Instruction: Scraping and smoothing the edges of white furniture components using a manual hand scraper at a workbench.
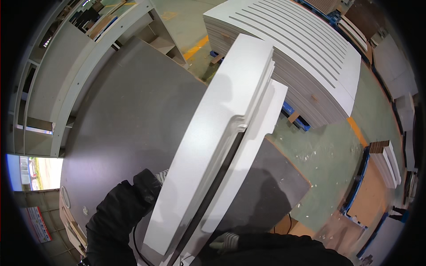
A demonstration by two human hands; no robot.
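Several long white panels [208, 124] with a stepped notch in their edge lie diagonally in front of me, partly over one another. A dark gap separates the upper ones from a lower white panel [248, 155] to their right. My left hand [161, 176] is at the left edge of the upper panels. Only a striped bit at its wrist shows; the panel hides its fingers. Beside the lower panel's near right edge is my right hand [224, 242], with a striped glove or cuff. Its fingers are in shadow, so their grip is unclear.
Beneath the panels is a dark grey tabletop [128, 97]. A grey shelf frame [75, 88] borders it on the left. Beyond its far right edge stands a tall stack of white grooved boards [284, 40] on a blue pallet [295, 116]. Further right, white pieces [386, 164] stand on another pallet.
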